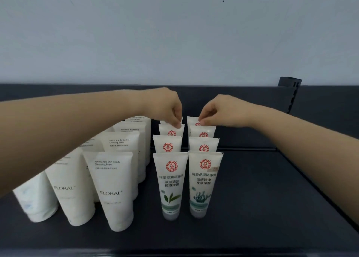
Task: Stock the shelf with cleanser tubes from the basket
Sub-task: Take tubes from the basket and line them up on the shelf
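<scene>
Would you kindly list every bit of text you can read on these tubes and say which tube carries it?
"FLORAL", "Amino Acid Skin Beauty Cleansing Foam": front white tube.
"FLORAL": white tube to its left.
"Amino Acid Oil Control Cleansing Foam": tube behind.
"绿茶控油洁面乳", "深层清洁 控油净透": front green-leaf tube.
"清爽保湿洁面乳", "深透洁净 补水保湿": front seaweed tube.
"大宝": red seals on both rows.
Small print at the tube bottoms and the rearmost labels: too blurred.

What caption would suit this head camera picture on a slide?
Left hand and right hand pinch rear red-logo tubes beside FLORAL tubes on dark shelf.
</scene>
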### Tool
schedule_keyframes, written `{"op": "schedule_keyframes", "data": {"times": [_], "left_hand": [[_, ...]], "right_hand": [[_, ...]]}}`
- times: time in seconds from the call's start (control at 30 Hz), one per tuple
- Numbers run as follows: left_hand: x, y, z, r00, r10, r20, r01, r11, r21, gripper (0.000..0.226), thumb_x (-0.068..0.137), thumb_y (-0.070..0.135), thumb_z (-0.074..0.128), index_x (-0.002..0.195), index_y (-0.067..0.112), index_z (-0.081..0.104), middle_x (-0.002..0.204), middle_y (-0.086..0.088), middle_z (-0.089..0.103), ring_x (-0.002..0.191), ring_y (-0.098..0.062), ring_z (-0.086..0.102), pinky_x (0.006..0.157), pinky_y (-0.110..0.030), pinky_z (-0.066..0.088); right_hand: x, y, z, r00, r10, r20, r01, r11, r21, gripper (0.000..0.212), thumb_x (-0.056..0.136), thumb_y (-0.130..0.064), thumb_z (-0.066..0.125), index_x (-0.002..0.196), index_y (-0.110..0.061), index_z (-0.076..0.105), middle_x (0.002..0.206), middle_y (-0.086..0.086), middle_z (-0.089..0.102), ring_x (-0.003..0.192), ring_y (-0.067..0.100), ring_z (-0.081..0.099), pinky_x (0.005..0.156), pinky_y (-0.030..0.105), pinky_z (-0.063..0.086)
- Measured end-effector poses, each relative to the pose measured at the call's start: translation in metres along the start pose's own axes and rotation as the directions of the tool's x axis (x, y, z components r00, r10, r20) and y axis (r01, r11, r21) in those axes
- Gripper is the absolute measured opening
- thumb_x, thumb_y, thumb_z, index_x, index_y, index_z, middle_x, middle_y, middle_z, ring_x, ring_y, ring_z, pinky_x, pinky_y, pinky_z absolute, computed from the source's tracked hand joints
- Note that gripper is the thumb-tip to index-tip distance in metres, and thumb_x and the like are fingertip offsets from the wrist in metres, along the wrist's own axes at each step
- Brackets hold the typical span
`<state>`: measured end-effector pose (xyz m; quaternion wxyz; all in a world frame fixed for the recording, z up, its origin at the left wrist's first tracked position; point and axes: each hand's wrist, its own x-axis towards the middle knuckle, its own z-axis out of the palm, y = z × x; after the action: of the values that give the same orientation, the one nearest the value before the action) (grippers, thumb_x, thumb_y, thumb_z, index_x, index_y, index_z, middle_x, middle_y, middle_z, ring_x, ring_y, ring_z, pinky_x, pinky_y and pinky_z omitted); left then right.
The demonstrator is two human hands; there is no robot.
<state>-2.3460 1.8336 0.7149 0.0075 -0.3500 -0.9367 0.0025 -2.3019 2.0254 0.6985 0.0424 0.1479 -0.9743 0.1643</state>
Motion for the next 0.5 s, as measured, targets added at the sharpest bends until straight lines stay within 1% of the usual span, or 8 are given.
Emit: {"op": "schedule_keyframes", "data": {"times": [0.07, 0.1, 0.17, 0.2, 0.27, 0.3, 0.4, 0.5], "left_hand": [[0.001, -0.001, 0.009, 0.998, -0.007, 0.055, 0.005, 0.999, 0.04, 0.025, 0.083, 0.034, 0.07, 0.103, 0.019, 0.073, 0.095, 0.011, 0.07, 0.088, -0.008, 0.063, 0.089, -0.031, 0.052], [0.002, -0.003, 0.013, 0.997, -0.015, 0.075, 0.011, 0.999, 0.047, 0.025, 0.084, 0.032, 0.07, 0.105, 0.018, 0.072, 0.099, 0.008, 0.071, 0.09, -0.011, 0.064, 0.091, -0.034, 0.052], [0.003, -0.006, 0.018, 0.995, -0.038, 0.096, 0.036, 0.999, 0.026, 0.025, 0.085, 0.027, 0.069, 0.107, 0.016, 0.072, 0.104, 0.003, 0.072, 0.093, -0.016, 0.067, 0.091, -0.037, 0.054], [0.003, -0.008, 0.019, 0.994, -0.049, 0.097, 0.049, 0.999, 0.011, 0.024, 0.085, 0.025, 0.069, 0.107, 0.015, 0.072, 0.103, 0.002, 0.072, 0.092, -0.018, 0.068, 0.089, -0.037, 0.054], [0.001, -0.01, 0.019, 0.994, -0.064, 0.091, 0.066, 0.998, -0.012, 0.02, 0.085, 0.023, 0.069, 0.103, 0.015, 0.073, 0.099, 0.001, 0.073, 0.089, -0.019, 0.07, 0.085, -0.035, 0.056], [0.001, -0.01, 0.019, 0.994, -0.068, 0.087, 0.07, 0.997, -0.022, 0.019, 0.085, 0.022, 0.069, 0.102, 0.015, 0.074, 0.097, 0.002, 0.073, 0.088, -0.019, 0.07, 0.083, -0.034, 0.056], [-0.001, -0.01, 0.019, 0.994, -0.07, 0.078, 0.073, 0.997, -0.031, 0.019, 0.085, 0.022, 0.069, 0.102, 0.016, 0.074, 0.096, 0.003, 0.073, 0.087, -0.018, 0.07, 0.084, -0.034, 0.056], [-0.003, -0.01, 0.02, 0.995, -0.076, 0.07, 0.079, 0.996, -0.03, 0.019, 0.085, 0.023, 0.069, 0.102, 0.016, 0.074, 0.096, 0.004, 0.073, 0.086, -0.017, 0.069, 0.084, -0.035, 0.056]], "right_hand": [[0.001, 0.005, 0.007, 0.998, 0.026, 0.049, -0.026, 1.0, 0.008, 0.017, 0.086, -0.026, 0.067, 0.1, -0.021, 0.073, 0.085, -0.016, 0.065, 0.087, 0.008, 0.064, 0.079, 0.022, 0.05], [0.001, 0.007, 0.01, 0.996, 0.043, 0.072, -0.045, 0.999, 0.031, 0.016, 0.085, -0.023, 0.067, 0.101, -0.019, 0.072, 0.086, -0.015, 0.066, 0.088, 0.013, 0.066, 0.08, 0.026, 0.054], [0.003, 0.012, 0.016, 0.991, 0.076, 0.112, -0.087, 0.992, 0.09, 0.013, 0.085, -0.018, 0.068, 0.097, -0.018, 0.072, 0.089, -0.008, 0.07, 0.088, 0.02, 0.07, 0.08, 0.034, 0.059], [0.003, 0.014, 0.018, 0.989, 0.086, 0.122, -0.1, 0.989, 0.113, 0.01, 0.086, -0.017, 0.067, 0.095, -0.018, 0.071, 0.091, -0.003, 0.072, 0.087, 0.02, 0.071, 0.079, 0.035, 0.059], [0.004, 0.016, 0.021, 0.99, 0.095, 0.108, -0.111, 0.983, 0.149, 0.008, 0.085, -0.015, 0.068, 0.092, -0.016, 0.072, 0.092, 0.004, 0.073, 0.084, 0.02, 0.072, 0.078, 0.034, 0.06], [0.005, 0.016, 0.022, 0.991, 0.097, 0.091, -0.111, 0.98, 0.164, 0.009, 0.085, -0.015, 0.068, 0.092, -0.014, 0.073, 0.091, 0.005, 0.073, 0.084, 0.02, 0.072, 0.078, 0.033, 0.06], [0.006, 0.016, 0.026, 0.994, 0.1, 0.046, -0.107, 0.978, 0.178, 0.01, 0.085, -0.014, 0.069, 0.093, -0.012, 0.074, 0.088, 0.003, 0.074, 0.082, 0.019, 0.072, 0.077, 0.031, 0.06], [0.007, 0.014, 0.028, 0.994, 0.102, 0.03, -0.105, 0.979, 0.172, 0.009, 0.085, -0.015, 0.068, 0.093, -0.013, 0.074, 0.086, 0.001, 0.074, 0.079, 0.016, 0.072, 0.072, 0.025, 0.059]]}}
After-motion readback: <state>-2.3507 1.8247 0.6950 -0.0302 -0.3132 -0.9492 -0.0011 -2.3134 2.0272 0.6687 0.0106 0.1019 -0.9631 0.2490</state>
